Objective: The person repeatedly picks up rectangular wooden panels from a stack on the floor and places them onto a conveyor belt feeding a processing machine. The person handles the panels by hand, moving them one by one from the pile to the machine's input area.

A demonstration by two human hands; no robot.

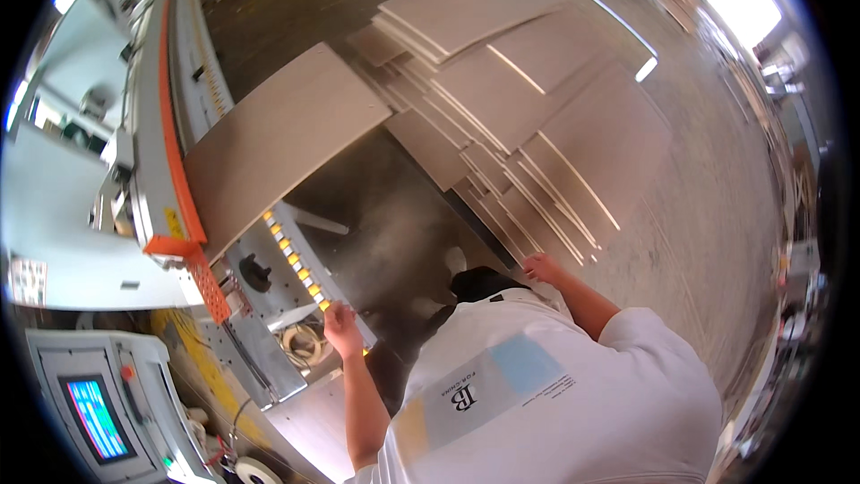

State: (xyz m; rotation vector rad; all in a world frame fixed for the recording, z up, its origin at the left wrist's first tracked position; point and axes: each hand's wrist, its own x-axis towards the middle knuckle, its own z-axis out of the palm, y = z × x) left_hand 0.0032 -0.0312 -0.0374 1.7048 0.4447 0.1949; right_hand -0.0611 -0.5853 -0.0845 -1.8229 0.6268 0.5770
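Observation:
My left hand (342, 332) is closed, fingers curled in, beside the row of yellow and white rollers (300, 267) along the machine's edge. Nothing shows in it. Off to the right, my right hand (540, 268) has its fingers bent in, close to the near corner of a pile of brown boards (511, 90); I see nothing held there. A large flat brown panel (287, 139) lies across the machine bed, its left edge at the orange guard rail (175, 134). The panel's right corner reaches the pile. Neither hand touches this panel.
At lower left stands a control box with a lit screen (97, 417). Rolls of pale edging tape (303, 345) sit beneath the machine edge. Boards in the pile lie staggered, with edges and corners sticking out. A bent white strip (591, 4) lies on the floor beyond.

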